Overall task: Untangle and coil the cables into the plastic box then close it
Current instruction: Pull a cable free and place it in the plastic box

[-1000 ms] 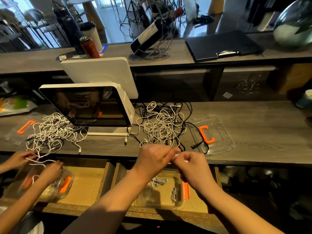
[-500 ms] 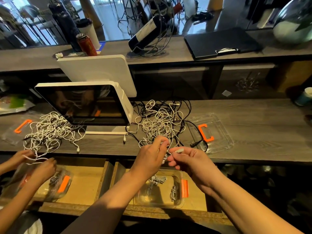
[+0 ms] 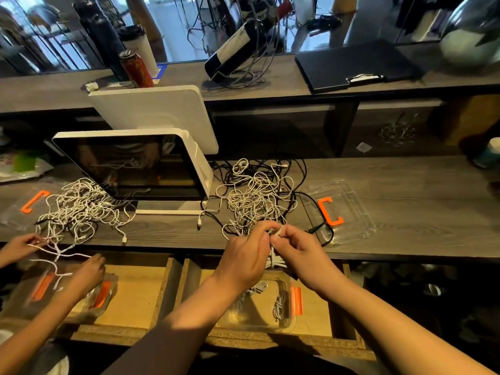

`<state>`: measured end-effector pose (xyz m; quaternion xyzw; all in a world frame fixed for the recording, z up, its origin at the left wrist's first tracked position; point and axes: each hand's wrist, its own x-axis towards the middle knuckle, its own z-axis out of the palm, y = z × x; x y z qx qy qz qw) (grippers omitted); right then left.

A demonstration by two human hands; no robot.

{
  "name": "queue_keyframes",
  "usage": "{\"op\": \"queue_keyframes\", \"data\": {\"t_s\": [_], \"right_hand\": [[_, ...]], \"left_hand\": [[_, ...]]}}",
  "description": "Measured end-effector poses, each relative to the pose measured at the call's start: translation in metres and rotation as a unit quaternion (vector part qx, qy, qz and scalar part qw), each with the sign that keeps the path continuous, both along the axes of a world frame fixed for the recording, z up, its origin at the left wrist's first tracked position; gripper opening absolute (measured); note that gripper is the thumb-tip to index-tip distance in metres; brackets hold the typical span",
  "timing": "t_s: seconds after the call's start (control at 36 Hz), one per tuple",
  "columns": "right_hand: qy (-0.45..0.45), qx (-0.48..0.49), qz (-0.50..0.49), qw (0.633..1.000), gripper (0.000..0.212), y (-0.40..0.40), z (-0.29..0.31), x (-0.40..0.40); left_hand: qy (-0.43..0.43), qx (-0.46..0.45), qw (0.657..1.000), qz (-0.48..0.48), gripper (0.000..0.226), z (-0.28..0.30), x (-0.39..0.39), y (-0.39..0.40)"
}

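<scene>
A tangle of white and black cables lies on the dark wooden counter in front of me. My left hand and my right hand meet at the counter's near edge, both pinching a white cable that hangs down in a small bundle between them. Below my hands, in an open wooden drawer, sits the clear plastic box with an orange latch and a few coiled white cables inside. Its clear lid with an orange handle rests on the counter to the right of the tangle.
A white screen on a stand stands left of the tangle. Another person's hands work a second white cable pile at far left, over another clear box. A raised shelf behind holds a can, cups, a bottle rack and a black clipboard.
My hands parted half a second ago, the left reaching toward the tangle, and have come back together on the white cable at the counter's edge. The camera view shifted slightly.
</scene>
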<state>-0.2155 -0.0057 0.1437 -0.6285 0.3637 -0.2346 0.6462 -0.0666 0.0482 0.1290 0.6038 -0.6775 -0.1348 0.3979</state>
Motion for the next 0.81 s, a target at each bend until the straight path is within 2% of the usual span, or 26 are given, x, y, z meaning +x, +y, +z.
{"op": "queue_keyframes", "data": {"t_s": [0.11, 0.17, 0.19, 0.25, 0.33, 0.42, 0.44, 0.53, 0.61, 0.64, 0.69, 0.81], "right_hand": [[-0.021, 0.053, -0.026, 0.998, 0.056, -0.001, 0.003, 0.009], [-0.017, 0.074, -0.035, 0.996, 0.052, -0.004, 0.000, 0.012], [-0.017, 0.077, -0.043, 0.996, 0.040, -0.005, -0.002, 0.012], [-0.021, 0.073, -0.083, 0.994, 0.020, -0.003, -0.004, 0.012], [-0.042, 0.027, -0.147, 0.988, 0.023, -0.002, -0.005, 0.010], [-0.049, -0.017, -0.177, 0.983, 0.023, -0.008, -0.002, 0.004], [-0.048, -0.028, -0.175, 0.983, 0.023, -0.011, 0.000, 0.003], [-0.065, -0.043, -0.151, 0.986, 0.022, -0.014, 0.007, 0.002], [-0.081, -0.042, -0.149, 0.985, 0.011, -0.013, 0.012, 0.004], [-0.084, -0.035, -0.155, 0.984, 0.014, -0.012, 0.013, 0.005], [-0.085, -0.020, -0.171, 0.981, 0.023, -0.011, 0.015, 0.007], [-0.095, 0.002, -0.198, 0.976, 0.027, -0.011, 0.018, 0.008]], "left_hand": [[-0.062, -0.127, 0.990, -0.022, 0.028, -0.004, 0.005, -0.003], [-0.085, -0.171, 0.981, -0.034, 0.028, -0.008, 0.008, -0.006], [-0.093, -0.177, 0.979, -0.037, 0.028, -0.010, 0.010, -0.007], [-0.083, -0.136, 0.987, -0.032, 0.032, -0.010, 0.012, -0.008], [0.012, 0.050, 0.999, 0.002, 0.031, 0.000, 0.012, -0.006], [0.135, 0.183, 0.973, 0.039, 0.009, 0.009, 0.008, -0.008], [0.181, 0.200, 0.962, 0.049, 0.011, 0.012, 0.008, -0.008], [0.268, 0.195, 0.942, 0.058, 0.015, 0.023, 0.005, -0.007], [0.288, 0.170, 0.940, 0.071, 0.017, 0.031, -0.001, -0.006], [0.291, 0.165, 0.939, 0.077, 0.018, 0.032, -0.003, -0.006], [0.273, 0.144, 0.948, 0.077, 0.022, 0.032, -0.005, -0.006], [0.173, 0.092, 0.979, 0.057, 0.025, 0.030, -0.001, -0.006]]}}
